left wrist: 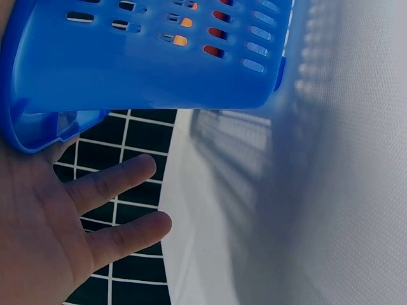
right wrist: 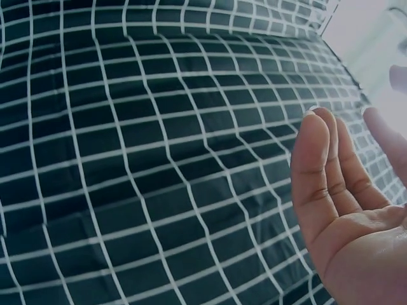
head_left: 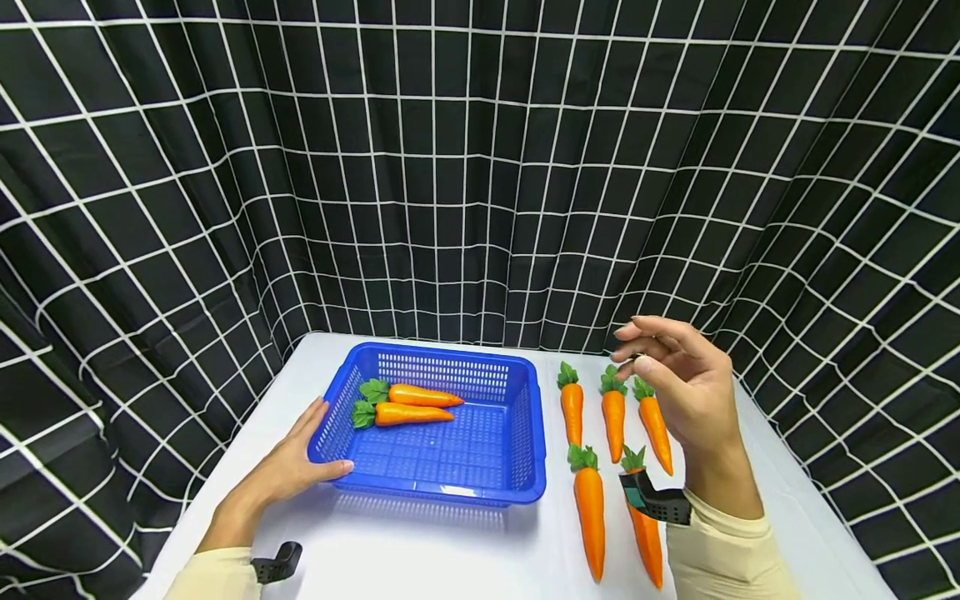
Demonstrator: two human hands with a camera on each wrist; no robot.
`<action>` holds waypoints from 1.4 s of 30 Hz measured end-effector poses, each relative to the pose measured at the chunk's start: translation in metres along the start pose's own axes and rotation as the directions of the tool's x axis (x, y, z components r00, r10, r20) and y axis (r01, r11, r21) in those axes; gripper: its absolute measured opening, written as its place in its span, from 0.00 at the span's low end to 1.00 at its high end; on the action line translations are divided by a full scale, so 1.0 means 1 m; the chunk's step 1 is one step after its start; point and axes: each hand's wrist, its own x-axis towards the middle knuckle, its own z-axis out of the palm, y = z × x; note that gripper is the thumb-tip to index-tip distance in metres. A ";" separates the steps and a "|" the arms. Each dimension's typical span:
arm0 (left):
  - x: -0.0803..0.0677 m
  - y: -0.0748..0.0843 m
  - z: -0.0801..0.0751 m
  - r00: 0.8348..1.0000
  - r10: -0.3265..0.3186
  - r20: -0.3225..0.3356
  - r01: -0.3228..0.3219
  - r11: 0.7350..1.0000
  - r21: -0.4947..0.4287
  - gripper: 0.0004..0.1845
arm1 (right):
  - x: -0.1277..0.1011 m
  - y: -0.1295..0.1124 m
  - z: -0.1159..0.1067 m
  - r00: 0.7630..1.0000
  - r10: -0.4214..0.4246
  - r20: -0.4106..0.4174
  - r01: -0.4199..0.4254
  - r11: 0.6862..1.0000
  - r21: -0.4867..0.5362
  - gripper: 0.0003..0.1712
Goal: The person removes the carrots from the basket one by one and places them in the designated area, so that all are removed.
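1. White surface (head_left: 465, 550) stands before a black grid-patterned curtain (head_left: 465, 167).
2. My left hand (head_left: 288, 467), fingers relaxed, rests against the blue perforated plastic basket (head_left: 528, 433).
3. Two orange plastic carrots (head_left: 408, 404) lie inside it.
4. Five carrots (head_left: 590, 508) remain on the surface; my right hand (head_left: 686, 383) hovers above them, released and empty.

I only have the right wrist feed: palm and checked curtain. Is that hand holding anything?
Observer: No. The right hand hangs open in the air above the carrots on the table, holding nothing.
Operator: How many carrots are out there?
Observer: Five lie on the white table, right of the blue basket.
Operator: Anything in the basket?
Observer: Two carrots, side by side, leaves pointing left.
Operator: And the left hand?
Observer: The left hand rests flat against the basket's near left corner, thumb on the rim.
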 end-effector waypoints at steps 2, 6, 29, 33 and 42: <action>-0.001 -0.001 -0.002 1.000 0.000 0.006 0.000 1.000 0.007 0.59 | 0.002 0.006 0.006 1.000 -0.014 0.007 0.013 0.999 0.033 0.22; -0.001 0.000 -0.001 1.000 -0.007 0.010 0.007 1.000 0.009 0.59 | 0.011 0.016 0.016 0.999 -0.033 0.027 0.031 0.998 0.062 0.21; -0.001 0.007 0.009 0.998 -0.060 0.015 0.060 0.998 -0.009 0.59 | 0.040 0.066 0.043 0.981 0.094 0.168 -0.108 0.991 0.079 0.24; -0.001 0.007 0.009 0.999 -0.049 0.009 0.049 0.999 -0.008 0.59 | 0.042 0.077 0.048 0.974 0.129 0.188 -0.151 0.983 0.108 0.23; -0.002 0.009 0.006 1.000 -0.012 -0.009 0.012 1.000 -0.002 0.59 | 0.046 0.105 0.063 0.945 0.225 0.239 -0.254 0.962 0.100 0.22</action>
